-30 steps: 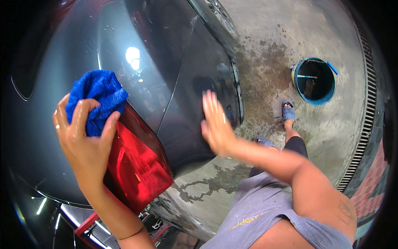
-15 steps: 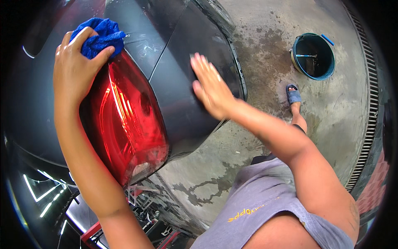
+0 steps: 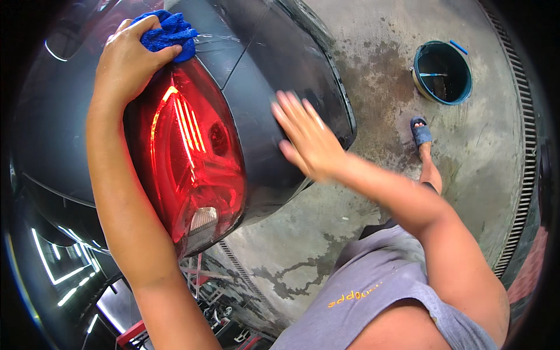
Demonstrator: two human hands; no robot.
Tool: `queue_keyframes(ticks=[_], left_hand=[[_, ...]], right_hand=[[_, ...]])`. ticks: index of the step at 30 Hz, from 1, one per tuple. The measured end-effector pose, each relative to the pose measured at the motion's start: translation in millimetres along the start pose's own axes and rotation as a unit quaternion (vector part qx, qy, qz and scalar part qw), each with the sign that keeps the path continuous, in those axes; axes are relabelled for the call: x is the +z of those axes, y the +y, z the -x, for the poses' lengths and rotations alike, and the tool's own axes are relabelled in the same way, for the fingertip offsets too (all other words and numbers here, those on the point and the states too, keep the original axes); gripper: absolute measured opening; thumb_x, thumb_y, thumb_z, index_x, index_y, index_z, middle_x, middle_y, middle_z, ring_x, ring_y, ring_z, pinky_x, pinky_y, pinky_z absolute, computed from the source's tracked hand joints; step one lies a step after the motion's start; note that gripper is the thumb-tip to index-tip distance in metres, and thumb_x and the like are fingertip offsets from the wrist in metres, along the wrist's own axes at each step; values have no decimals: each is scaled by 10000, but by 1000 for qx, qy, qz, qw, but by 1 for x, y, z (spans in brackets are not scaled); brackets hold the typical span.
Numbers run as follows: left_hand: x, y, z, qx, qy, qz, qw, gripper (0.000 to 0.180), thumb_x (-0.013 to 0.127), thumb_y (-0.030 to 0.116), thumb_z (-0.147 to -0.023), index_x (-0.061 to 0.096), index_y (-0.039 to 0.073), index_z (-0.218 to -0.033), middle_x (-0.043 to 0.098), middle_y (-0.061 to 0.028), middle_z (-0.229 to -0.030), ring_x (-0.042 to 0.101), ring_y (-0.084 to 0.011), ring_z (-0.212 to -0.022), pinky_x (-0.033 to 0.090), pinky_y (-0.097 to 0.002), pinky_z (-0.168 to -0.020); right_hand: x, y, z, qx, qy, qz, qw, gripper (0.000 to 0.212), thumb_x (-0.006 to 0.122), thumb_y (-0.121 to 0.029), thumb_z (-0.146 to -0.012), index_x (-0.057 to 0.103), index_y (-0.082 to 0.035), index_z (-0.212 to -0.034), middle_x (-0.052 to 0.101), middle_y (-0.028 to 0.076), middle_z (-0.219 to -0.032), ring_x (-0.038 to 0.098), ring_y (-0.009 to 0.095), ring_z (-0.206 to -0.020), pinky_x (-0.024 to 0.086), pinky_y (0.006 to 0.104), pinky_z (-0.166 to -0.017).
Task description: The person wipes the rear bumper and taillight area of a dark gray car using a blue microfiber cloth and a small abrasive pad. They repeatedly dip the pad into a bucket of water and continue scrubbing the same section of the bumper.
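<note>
My left hand is closed around a bunched blue cloth, which rests against the dark car body at the upper tip of the tail light. The red tail light shines beside my left forearm, with a pale clear section near its lower end. My right hand lies over the dark grey car panel to the right of the light. Its fingers are stretched out and it holds nothing; slight blur hides whether the palm touches the paint.
A dark teal bucket with a blue-handled tool in it stands on the wet-stained concrete floor. My sandalled foot is near the bucket. A slotted drain grate runs along the right. Red-framed equipment sits below the car's corner.
The whole view has shifted slightly, and both hands appear a little further right. My left hand still grips the cloth at the light's upper tip. My right hand remains spread over the panel.
</note>
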State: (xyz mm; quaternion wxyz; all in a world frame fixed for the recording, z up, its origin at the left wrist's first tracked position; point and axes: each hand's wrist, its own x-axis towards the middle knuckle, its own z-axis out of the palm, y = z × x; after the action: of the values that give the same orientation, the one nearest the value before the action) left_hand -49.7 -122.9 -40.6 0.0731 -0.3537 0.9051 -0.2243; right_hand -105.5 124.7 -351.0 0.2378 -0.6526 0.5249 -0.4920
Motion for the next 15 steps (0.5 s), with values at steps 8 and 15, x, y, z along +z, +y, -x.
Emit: queue_keyframes(ticks=[8, 15], left_hand=[[-4, 18, -8, -19, -10, -6, 1000, 521, 865, 478, -866, 662, 0, -910, 676, -124, -1023, 700, -334, -920, 529, -474, -846], [-11, 6, -3, -18, 12, -4, 1000, 434, 780, 349, -862, 536, -3, -792, 661, -193, -929, 699, -399, -1007, 521, -525, -853]], right_hand=[[-3, -10, -61, 27, 56, 56, 997, 714, 466, -411, -1150, 324, 21, -1701, 285, 258, -1787, 253, 416, -1669, 172, 618, -1344], [19, -28, 65, 8, -102, 60, 993, 808, 524, -458, -1105, 286, -14, -1737, 241, 228, -1817, 177, 388, -1705, 91, 643, -1350]])
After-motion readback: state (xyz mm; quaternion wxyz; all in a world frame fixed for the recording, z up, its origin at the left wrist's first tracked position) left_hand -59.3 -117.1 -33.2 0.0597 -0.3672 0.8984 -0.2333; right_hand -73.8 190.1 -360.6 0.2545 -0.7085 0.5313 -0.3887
